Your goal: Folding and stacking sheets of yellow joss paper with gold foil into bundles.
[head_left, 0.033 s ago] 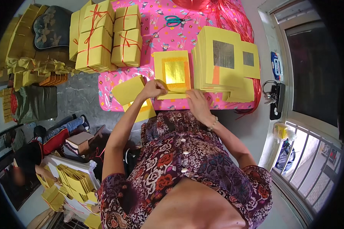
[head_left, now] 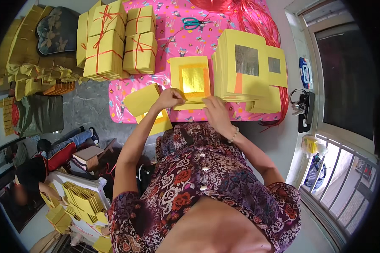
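Note:
A sheet of yellow paper (head_left: 190, 61) with a gold foil square in an orange border lies in front of me, its near edge folded up. My left hand (head_left: 169, 98) pinches that fold at its left end. At the right end, my right hand (head_left: 217, 113) has its fingers closed together over the fold. Loose yellow sheets (head_left: 139, 99), one with a gold square, lie beside my left hand and overhang the table's front edge. To the right of the sheet stands a thick stack of yellow paper (head_left: 228, 63) with silver squares.
Yellow paper bundles (head_left: 104, 52) tied with red ribbon stand at the back left of the pink-covered table (head_left: 179, 40). Teal-handled scissors (head_left: 191, 23) and red ribbon strands (head_left: 257, 21) lie at the back. At lower left, another person (head_left: 31, 170) is beside more yellow paper (head_left: 82, 200).
My right hand has shifted slightly left along the folded edge. My left hand and the sheet look unmoved.

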Motion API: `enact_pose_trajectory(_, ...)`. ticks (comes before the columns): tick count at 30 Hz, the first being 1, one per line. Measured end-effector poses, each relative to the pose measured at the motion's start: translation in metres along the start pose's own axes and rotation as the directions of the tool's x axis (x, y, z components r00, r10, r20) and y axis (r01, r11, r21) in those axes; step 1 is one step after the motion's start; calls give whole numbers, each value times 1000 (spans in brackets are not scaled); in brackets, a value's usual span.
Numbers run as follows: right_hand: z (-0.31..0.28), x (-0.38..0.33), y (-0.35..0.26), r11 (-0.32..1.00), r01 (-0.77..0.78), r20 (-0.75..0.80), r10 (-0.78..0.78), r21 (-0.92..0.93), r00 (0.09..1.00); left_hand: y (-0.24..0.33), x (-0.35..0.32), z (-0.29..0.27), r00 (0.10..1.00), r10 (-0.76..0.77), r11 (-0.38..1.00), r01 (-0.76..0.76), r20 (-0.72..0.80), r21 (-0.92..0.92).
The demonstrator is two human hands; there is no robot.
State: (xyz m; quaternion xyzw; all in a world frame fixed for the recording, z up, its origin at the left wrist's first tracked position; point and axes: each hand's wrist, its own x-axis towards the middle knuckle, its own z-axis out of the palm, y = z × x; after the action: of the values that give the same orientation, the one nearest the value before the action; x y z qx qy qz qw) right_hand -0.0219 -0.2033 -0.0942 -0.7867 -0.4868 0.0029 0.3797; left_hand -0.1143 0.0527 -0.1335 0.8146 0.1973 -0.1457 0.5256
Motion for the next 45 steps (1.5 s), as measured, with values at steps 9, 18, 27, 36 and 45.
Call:
enact_pose_trajectory(9, 50, 34, 20, 980, 125, 251, -83, -155, 964, -4, -9, 4, 994, 2, 997, -11, -114, -78)
enact_pose_trajectory(18, 32, 117, 23, 975, -76, 36, 86, -210, 996, 57, -39, 36, 615, 644, 734, -326, -456, 596)
enact_pose_trajectory(27, 77, 162, 62, 920, -253, -82, 239, -298, 968, 47, 12, 45, 848, 508, 592, -217, -150, 776)
enact_pose_trajectory(36, 76, 167, 69, 931, -204, -77, 189, -304, 979, 61, 17, 47, 875, 468, 561, -183, -126, 807)
enact_pose_trajectory(45, 71, 173, 71, 968, -132, 9, 137, -216, 991, 68, 22, 46, 877, 460, 568, -173, -136, 805)
